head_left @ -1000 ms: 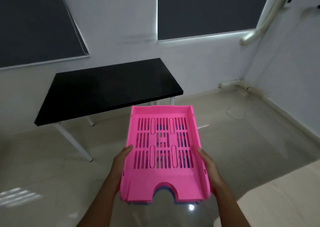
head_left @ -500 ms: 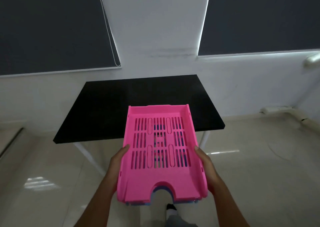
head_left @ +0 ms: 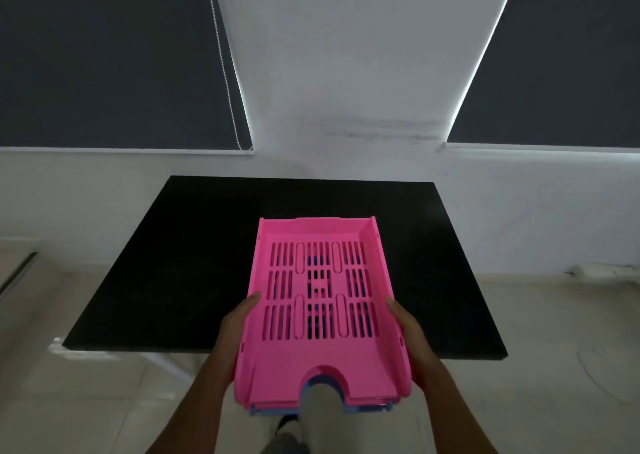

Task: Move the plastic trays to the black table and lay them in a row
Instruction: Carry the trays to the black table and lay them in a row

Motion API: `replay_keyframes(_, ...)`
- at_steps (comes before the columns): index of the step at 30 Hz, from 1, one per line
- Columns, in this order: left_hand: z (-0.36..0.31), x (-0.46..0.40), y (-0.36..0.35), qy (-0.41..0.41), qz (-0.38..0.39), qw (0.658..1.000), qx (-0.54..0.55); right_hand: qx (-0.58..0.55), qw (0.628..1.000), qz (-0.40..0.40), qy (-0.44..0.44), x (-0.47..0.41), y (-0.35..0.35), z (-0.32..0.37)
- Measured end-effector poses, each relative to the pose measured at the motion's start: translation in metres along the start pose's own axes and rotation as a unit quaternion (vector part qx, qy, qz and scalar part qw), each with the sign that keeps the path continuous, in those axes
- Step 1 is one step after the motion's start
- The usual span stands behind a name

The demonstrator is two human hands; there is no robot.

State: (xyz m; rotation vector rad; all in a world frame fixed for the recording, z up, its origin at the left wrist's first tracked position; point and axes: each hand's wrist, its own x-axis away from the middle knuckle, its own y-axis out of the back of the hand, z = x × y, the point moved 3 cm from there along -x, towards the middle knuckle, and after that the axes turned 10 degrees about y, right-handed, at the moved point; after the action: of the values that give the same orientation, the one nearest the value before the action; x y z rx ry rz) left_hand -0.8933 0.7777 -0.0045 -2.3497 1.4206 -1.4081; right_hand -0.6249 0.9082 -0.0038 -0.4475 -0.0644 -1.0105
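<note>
I carry a stack of plastic trays level in front of me. The top one is a pink tray (head_left: 320,360) with a slotted floor and a notch in its near edge. A blue tray (head_left: 263,411) shows under it at the near edge and through the slots. My left hand (head_left: 239,329) grips the stack's left side, and my right hand (head_left: 407,332) grips its right side. The far half of the stack hangs over the near edge of the black table (head_left: 180,263), which stands against the white wall.
Two dark roller blinds (head_left: 104,55) cover windows above the table, with a bead cord (head_left: 228,83) hanging between them. Pale glossy floor tiles (head_left: 69,401) surround the table. One white table leg (head_left: 169,365) shows below its near edge. My leg (head_left: 320,415) appears under the trays.
I have turned left and walked up to the black table. It now lies square and close ahead, with the held stack reaching over its near edge.
</note>
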Motion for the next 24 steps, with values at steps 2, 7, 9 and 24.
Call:
replay_keyframes(2,-0.023,-0.026,0.002,0.003,-0.006,1.000,-0.011,-0.010,1.000,0.001,-0.008,-0.031,-0.006,0.004)
replay_keyframes(7,-0.094,-0.079,0.009,-0.004,-0.019,1.000,-0.023,-0.055,0.998,-0.007,-0.042,-0.104,-0.026,0.015)
replay_keyframes(9,-0.117,-0.097,0.012,-0.001,-0.014,0.999,-0.035,-0.067,0.997,-0.014,-0.048,-0.131,-0.035,0.020)
replay_keyframes(24,-0.186,-0.155,0.018,-0.011,-0.054,0.994,-0.090,-0.084,0.995,-0.019,-0.058,-0.229,-0.055,0.030)
